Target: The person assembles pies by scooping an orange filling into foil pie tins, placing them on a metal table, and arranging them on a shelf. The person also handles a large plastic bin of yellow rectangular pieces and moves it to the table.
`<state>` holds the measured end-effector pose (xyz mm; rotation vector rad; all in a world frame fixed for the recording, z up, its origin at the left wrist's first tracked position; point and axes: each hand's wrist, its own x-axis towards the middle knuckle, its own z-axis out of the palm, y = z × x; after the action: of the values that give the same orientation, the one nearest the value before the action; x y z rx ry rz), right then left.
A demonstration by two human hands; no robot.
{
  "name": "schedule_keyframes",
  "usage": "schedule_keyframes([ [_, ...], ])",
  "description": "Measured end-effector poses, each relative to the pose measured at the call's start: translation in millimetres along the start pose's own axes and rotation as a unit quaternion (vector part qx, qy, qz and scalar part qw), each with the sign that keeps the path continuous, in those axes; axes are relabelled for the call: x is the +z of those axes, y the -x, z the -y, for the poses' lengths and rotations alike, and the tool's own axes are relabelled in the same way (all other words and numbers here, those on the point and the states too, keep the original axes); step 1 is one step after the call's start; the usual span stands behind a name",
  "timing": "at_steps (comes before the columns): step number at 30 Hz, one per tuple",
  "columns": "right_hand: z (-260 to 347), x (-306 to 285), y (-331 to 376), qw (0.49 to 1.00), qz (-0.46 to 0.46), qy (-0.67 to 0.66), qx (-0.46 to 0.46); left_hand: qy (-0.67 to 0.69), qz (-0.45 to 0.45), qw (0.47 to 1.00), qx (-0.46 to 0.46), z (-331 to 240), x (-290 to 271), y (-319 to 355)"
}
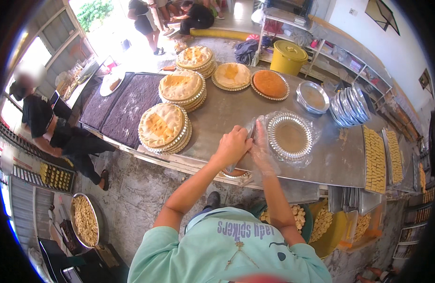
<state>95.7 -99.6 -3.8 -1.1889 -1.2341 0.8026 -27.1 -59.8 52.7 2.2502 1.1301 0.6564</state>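
My left hand [232, 147] is closed at the middle of the metal table's front edge, its fingers against the side of my right hand. A thin greyish thing shows between the two hands; I cannot make out what it is. A clear plastic glove covers my right hand [262, 148], whose fingers are stretched out and point away from me. Just right of it lies a round fluted foil pan [270, 136], with clear plastic film [308, 159] around it. Left of my hands stands a front stack of pies [162, 126] in foil pans.
More pie stacks [180, 86], a single pie [232, 75] and an orange-topped pie [271, 84] stand farther back. Empty foil pans [349, 106] and trays of small yellow pieces [374, 158] occupy the right. Dark sheet cakes [132, 104] lie left; a person [50, 122] stands beyond them.
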Motion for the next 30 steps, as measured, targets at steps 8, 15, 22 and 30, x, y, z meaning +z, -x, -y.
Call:
schedule_keyframes([
  [8, -8, 4, -1, 0.953, -0.037, -0.277, 0.115, 0.002, -0.011, 1.000, -0.002, 9, -6, -1],
  [15, -66, 16, 34, 0.812, -0.073, -0.523, 0.247, -0.058, -0.034, 0.997, 0.030, -21, 26, 15],
  [22, -45, 0, 45, 0.822, -0.144, -0.536, 0.126, -0.111, -0.046, 0.990, 0.076, -60, 38, 24],
  [30, -31, -89, 75, 0.769, -0.183, -0.608, 0.072, 0.037, -0.265, 0.963, 0.035, 1, -5, -52],
])
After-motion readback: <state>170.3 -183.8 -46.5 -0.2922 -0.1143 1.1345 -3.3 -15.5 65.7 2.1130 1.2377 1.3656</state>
